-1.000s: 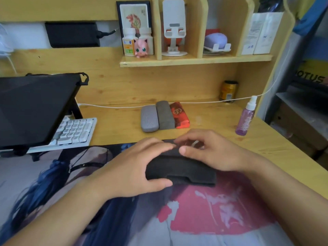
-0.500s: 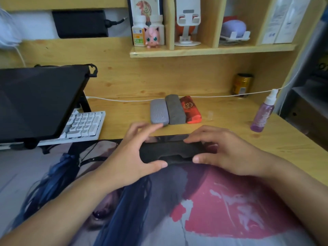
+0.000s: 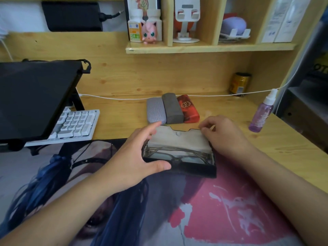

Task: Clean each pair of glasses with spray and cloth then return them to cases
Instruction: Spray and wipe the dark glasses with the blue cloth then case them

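Holding a black glasses case (image 3: 195, 170) open on the desk mat (image 3: 230, 210), my left hand (image 3: 134, 162) grips the case's left end, thumb curled along the front edge and index finger stretched toward the back. My right hand (image 3: 223, 137) sits at the case's right end, fingertips pinching the top corner of the pale-lined flap (image 3: 177, 137), which lies folded back toward the rear of the desk (image 3: 115, 119). A folded pair of glasses (image 3: 177, 154) with a clear frame rests inside the case. Just behind the flap, three closed cases stand side by side, touching: a light grey case (image 3: 155, 110), a dark grey case (image 3: 172, 107) and a red case (image 3: 188, 109). A purple spray bottle (image 3: 260, 113) stands upright on the desk well to the right, apart from my hands. A white keyboard (image 3: 76, 124) sits at left under a black tablet (image 3: 33, 96).
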